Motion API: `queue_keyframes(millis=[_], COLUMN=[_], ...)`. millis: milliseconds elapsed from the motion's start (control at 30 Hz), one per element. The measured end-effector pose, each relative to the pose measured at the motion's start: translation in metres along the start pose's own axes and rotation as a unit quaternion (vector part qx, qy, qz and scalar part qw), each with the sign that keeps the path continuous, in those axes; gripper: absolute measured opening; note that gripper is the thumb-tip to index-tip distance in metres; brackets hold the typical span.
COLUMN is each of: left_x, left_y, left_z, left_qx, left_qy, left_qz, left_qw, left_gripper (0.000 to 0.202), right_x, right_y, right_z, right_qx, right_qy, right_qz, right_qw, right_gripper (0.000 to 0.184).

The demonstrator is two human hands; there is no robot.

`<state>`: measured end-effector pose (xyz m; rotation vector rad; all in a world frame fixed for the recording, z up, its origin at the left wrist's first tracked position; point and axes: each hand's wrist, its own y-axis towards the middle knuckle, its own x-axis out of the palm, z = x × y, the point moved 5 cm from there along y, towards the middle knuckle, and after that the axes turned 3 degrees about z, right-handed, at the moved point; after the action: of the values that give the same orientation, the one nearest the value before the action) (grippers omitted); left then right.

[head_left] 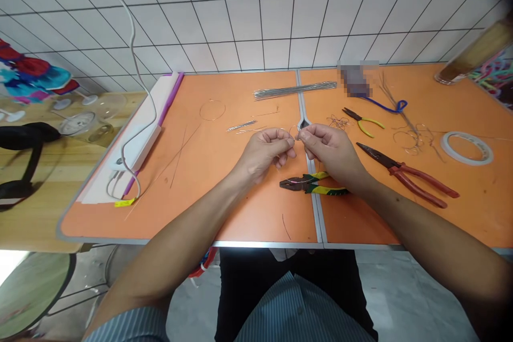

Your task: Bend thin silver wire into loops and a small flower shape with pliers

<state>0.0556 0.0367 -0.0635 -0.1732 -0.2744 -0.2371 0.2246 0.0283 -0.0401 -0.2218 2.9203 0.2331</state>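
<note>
My left hand (269, 150) and my right hand (329, 148) meet over the middle of the orange table, each with thumb and forefinger pinched. Between them runs a thin wire (294, 129), bent into a curve; most of it is hidden by the fingers. Just below my right hand lie combination pliers (298, 184) with yellow-green handles, partly covered by that hand. Red-handled long-nose pliers (401, 170) rest to the right of it. Small yellow-handled pliers (363, 119) lie beyond, beside a tangle of thin wire (337, 122).
A bundle of straight wires (280, 92) lies at the back. Shorter wire pieces (241, 125) and a wire ring (212, 110) are on the left half. A white tape roll (467, 148) and a tilted glass (475, 53) are at right. A white cable (134, 53) hangs at left.
</note>
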Motion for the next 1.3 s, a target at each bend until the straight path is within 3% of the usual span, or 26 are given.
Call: queue_keyframes(millis=[100, 433, 733, 933, 1300], left_x=[-0.002, 0.001, -0.007, -0.009, -0.008], left_y=[0.001, 0.001, 0.002, 0.003, 0.003], left_z=[0.001, 0.000, 0.005, 0.008, 0.008], left_qx=[-0.001, 0.001, -0.019, -0.052, -0.076], left_qy=[0.001, 0.013, -0.015, -0.079, -0.109], left_qz=[0.010, 0.031, 0.039, 0.024, 0.020], left_qw=[1.000, 0.999, 0.999, 0.995, 0.991], left_gripper=[0.014, 0.014, 0.017, 0.018, 0.018], right_x=[-0.002, 0.003, -0.007, -0.005, 0.000], right_y=[0.001, 0.005, 0.008, 0.005, 0.006], right_z=[0.002, 0.002, 0.012, 0.011, 0.002], right_qx=[-0.001, -0.008, 0.001, 0.027, -0.009], right_qy=[0.004, -0.015, -0.015, -0.007, -0.025], right_qz=[0.003, 0.009, -0.018, -0.026, -0.003], right_qw=[1.000, 1.000, 1.000, 0.999, 1.000], right_gripper=[0.034, 0.017, 0.034, 0.017, 0.010])
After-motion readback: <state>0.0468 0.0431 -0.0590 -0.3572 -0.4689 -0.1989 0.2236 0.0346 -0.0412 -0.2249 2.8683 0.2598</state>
